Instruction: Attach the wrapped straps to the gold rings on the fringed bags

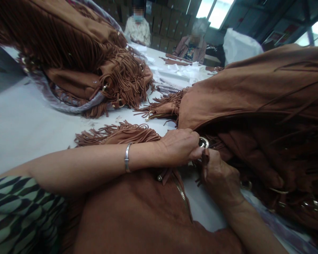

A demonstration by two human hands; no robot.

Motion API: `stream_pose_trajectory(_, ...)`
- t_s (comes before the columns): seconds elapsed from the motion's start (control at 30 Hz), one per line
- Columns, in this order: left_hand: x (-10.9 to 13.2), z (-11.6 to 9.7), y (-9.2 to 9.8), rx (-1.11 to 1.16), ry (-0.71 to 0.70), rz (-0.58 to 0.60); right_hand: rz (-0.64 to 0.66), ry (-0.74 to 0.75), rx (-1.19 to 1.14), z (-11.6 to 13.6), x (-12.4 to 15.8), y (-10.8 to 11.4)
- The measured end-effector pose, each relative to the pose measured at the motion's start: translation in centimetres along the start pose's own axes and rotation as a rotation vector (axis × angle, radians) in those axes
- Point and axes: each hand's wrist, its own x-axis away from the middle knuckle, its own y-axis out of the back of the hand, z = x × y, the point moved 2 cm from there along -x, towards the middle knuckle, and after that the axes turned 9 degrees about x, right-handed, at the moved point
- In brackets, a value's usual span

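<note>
A brown suede bag (137,215) with a gold zipper (180,192) lies in front of me. My left hand (178,146), a silver bangle on its wrist, is closed in a pinch at a metal ring (203,142) on the bag. My right hand (219,178) is closed on a thin brown suede strap (205,162) that runs up to that ring. Both hands touch at the ring. A loose fringe piece (119,134) lies just behind my left forearm.
A pile of brown fringed bags (76,60) sits at the back left on the white table (21,123). A big heap of the same bags (267,116) fills the right. Two people sit at the far end near stacked cartons (169,24).
</note>
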Motion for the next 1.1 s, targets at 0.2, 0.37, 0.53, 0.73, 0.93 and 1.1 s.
stream_pose_trajectory(0.2, 0.1, -0.2, 0.2, -0.014, 0.046, 0.000, 0.014, -0.058, 0.101, 0.4, -0.2, -0.2)
stream_pose_trajectory(0.37, 0.5, -0.7, -0.1, -0.054, 0.072, -0.072, 0.057, -0.095, 0.109, 0.7, -0.5, 0.1)
stream_pose_trajectory(0.53, 0.9, -0.8, -0.3, -0.044, 0.053, -0.130, 0.054, -0.101, -0.099, 0.5, -0.8, 0.2)
stream_pose_trajectory(0.73, 0.7, -0.6, 0.1, -0.004, 0.062, -0.098, 0.099, -0.144, -0.162, 0.3, -0.5, -0.1)
stream_pose_trajectory(0.93, 0.5, -0.7, 0.0, 0.034, 0.042, -0.054, 0.158, -0.225, -0.205, 0.4, -0.6, -0.4)
stream_pose_trajectory(1.1, 0.6, -0.9, -0.1, 0.028, -0.058, -0.061, 0.160, -0.240, -0.164, -0.8, -0.6, -0.8)
